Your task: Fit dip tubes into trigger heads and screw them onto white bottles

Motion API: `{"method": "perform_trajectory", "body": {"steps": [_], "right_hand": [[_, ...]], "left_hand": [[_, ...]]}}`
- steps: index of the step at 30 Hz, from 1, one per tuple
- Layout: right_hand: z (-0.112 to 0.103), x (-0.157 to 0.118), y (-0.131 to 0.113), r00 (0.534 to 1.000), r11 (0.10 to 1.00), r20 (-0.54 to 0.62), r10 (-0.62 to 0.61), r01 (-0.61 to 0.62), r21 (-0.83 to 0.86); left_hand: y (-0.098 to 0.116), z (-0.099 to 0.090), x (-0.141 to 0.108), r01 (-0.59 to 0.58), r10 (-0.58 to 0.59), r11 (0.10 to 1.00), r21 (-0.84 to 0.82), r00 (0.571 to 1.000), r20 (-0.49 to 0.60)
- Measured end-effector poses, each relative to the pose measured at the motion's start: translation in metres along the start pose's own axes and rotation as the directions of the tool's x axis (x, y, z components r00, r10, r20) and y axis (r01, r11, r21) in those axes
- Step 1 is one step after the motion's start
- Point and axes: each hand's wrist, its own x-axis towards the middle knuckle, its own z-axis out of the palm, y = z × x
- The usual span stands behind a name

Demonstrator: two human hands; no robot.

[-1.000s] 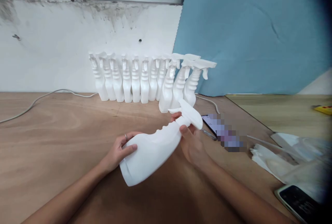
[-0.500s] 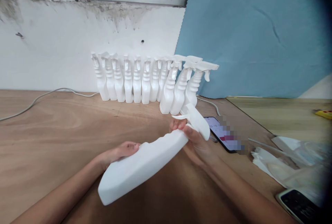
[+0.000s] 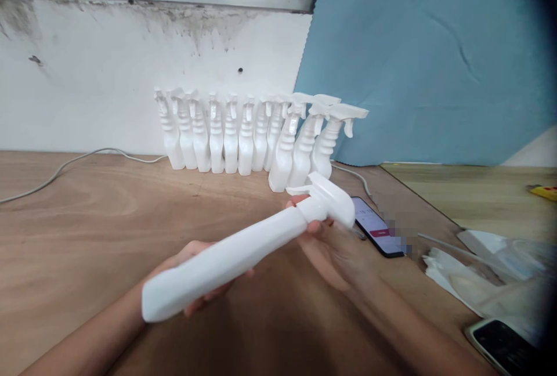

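A white spray bottle (image 3: 230,254) lies tilted across both hands, its base low at the left and its trigger head (image 3: 333,199) up at the right. My left hand (image 3: 204,289) is closed around the body from behind and below; the bottle covers most of its palm. At the neck, my right hand (image 3: 319,242) grips just under the trigger head, with fingertips showing on both sides of the collar. Behind them, several matching white spray bottles (image 3: 230,138) stand upright in a row against the wall.
A lit phone (image 3: 378,228) lies right of the bottles, near a grey cable (image 3: 56,174). Crumpled clear plastic bags (image 3: 478,283) and a second device with a dark screen (image 3: 500,344) sit at the right. A blue cloth (image 3: 413,62) hangs behind the wooden table (image 3: 87,219).
The held bottle has rolled about its length, turning a narrower side up. My left hand has shifted underneath it, and its fingers now show below. My right hand stays at the neck.
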Motion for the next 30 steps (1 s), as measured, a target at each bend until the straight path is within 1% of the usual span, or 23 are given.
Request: {"method": "perform_trajectory", "body": {"steps": [1,2,3,5,6,7,8,10,11,13,16,18,19,21,24,26,27,30], "right_hand": [[-0.001,0.002,0.0,0.999,1.0,-0.029,-0.015,0.015,-0.006],[-0.002,0.004,-0.001,0.998,0.999,-0.054,-0.03,0.029,-0.015],[-0.003,0.005,-0.002,0.996,0.999,-0.073,-0.044,0.042,-0.027],[-0.005,0.008,-0.005,0.993,0.997,-0.1,-0.069,0.064,-0.049],[-0.006,0.009,-0.007,0.991,0.996,-0.11,-0.08,0.074,-0.056],[-0.006,0.009,-0.01,0.989,0.995,-0.12,-0.089,0.082,-0.06],[-0.006,0.009,-0.012,0.987,0.994,-0.13,-0.096,0.089,-0.059],[-0.005,0.008,-0.016,0.986,0.994,-0.134,-0.103,0.097,-0.053],[-0.005,0.008,-0.017,0.988,0.994,-0.121,-0.099,0.094,-0.046],[-0.004,0.006,-0.019,0.995,0.997,-0.068,-0.079,0.077,-0.027],[-0.004,0.004,-0.02,0.999,0.999,0.008,-0.038,0.038,0.029],[-0.003,0.003,-0.019,0.999,0.998,0.029,-0.023,0.021,0.066],[-0.002,0.002,-0.019,0.999,0.997,0.035,-0.018,0.015,0.078],[0.001,-0.001,-0.018,0.999,0.997,0.046,-0.017,0.014,0.076],[0.003,-0.005,-0.017,0.995,0.999,0.093,-0.024,0.019,0.047],[0.003,-0.007,-0.014,0.983,0.999,0.179,-0.041,0.037,0.027],[0.002,-0.007,-0.012,0.97,0.999,0.238,-0.053,0.053,0.01],[-0.005,-0.002,-0.006,0.912,0.989,0.399,-0.098,0.135,-0.066]], "left_hand": [[0.001,0.002,-0.002,0.016,-0.016,1.0,-0.007,0.995,0.104],[0.004,0.005,-0.003,-0.007,0.011,1.0,-0.021,0.982,0.187],[0.008,0.009,-0.004,-0.069,0.077,0.997,-0.044,0.967,0.241],[0.019,0.016,-0.005,-0.261,0.267,0.964,-0.058,0.923,0.276],[0.025,0.02,-0.006,-0.351,0.345,0.936,-0.033,0.895,0.282],[0.03,0.022,-0.007,-0.412,0.39,0.911,0.014,0.872,0.294],[0.035,0.024,-0.01,-0.437,0.396,0.896,0.075,0.865,0.309],[0.039,0.025,-0.014,-0.427,0.358,0.888,0.169,0.874,0.329],[0.038,0.024,-0.016,-0.402,0.329,0.898,0.176,0.883,0.334],[0.032,0.021,-0.019,-0.31,0.259,0.946,0.098,0.901,0.348],[0.016,0.016,-0.018,-0.095,0.125,0.99,-0.102,0.927,0.355],[0.008,0.016,-0.016,0.026,0.033,0.988,-0.15,0.926,0.375],[0.006,0.016,-0.015,0.071,-0.005,0.986,-0.15,0.914,0.405],[0.005,0.016,-0.012,0.147,-0.056,0.978,-0.15,0.871,0.487],[0.008,0.014,-0.01,0.222,-0.063,0.956,-0.191,0.793,0.606],[0.012,0.012,-0.013,0.256,-0.075,0.945,-0.201,0.772,0.632],[0.013,0.011,-0.016,0.288,-0.107,0.939,-0.188,0.764,0.637],[0.012,0.004,-0.03,0.439,-0.284,0.893,-0.101,0.721,0.632]]}}
